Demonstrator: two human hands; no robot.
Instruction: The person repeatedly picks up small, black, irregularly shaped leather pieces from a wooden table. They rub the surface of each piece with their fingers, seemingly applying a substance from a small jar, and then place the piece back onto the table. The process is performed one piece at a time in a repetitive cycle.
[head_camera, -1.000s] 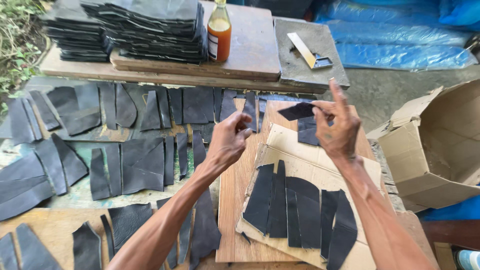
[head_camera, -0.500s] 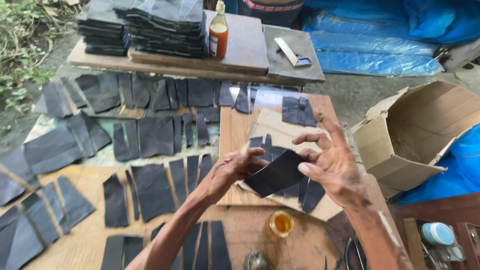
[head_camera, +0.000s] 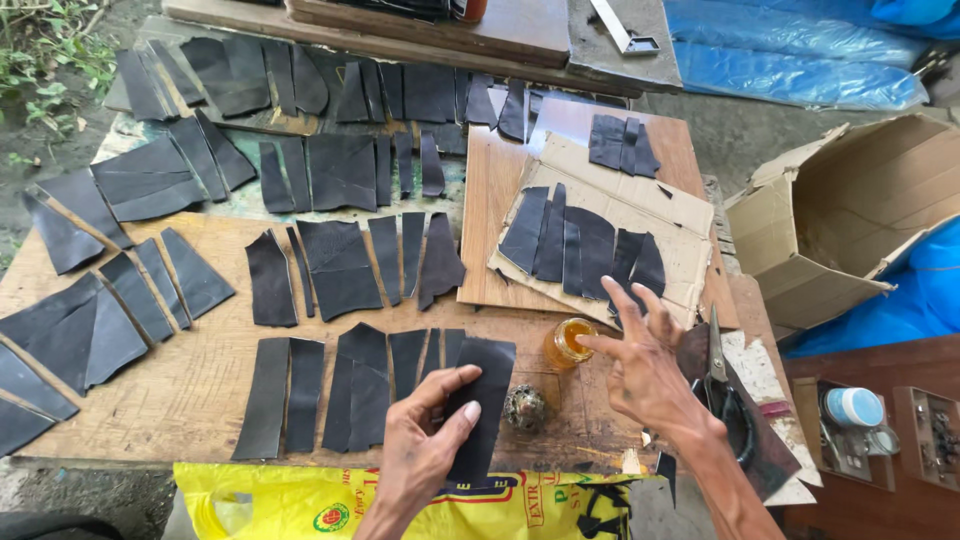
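The left hand (head_camera: 425, 450) presses down on a black piece (head_camera: 482, 400) at the near edge of the wooden board (head_camera: 200, 375). The thumb lies on top of the piece and the fingers are bent over its left side. I cannot tell if any fingers go under it. The piece lies flat, last in a row of black strips (head_camera: 340, 390), and its left edge touches the strip beside it.

The right hand (head_camera: 645, 370) is above the board with nothing in it. Its fingers are spread apart. The first finger points at a small jar (head_camera: 567, 342) of yellow stuff and its tip is just beside the jar, maybe touching it.

A small round metal thing (head_camera: 524, 407) sits between the two hands, just right of the black piece. Scissors (head_camera: 718, 375) lie on a dark sheet to the right of the right hand.

More black pieces lie in rows all over the board. Some lie on a flat cardboard sheet (head_camera: 660, 215) past the jar. An open box (head_camera: 850, 215) stands on the far right. A yellow bag (head_camera: 300, 500) is below the board, under the left hand.
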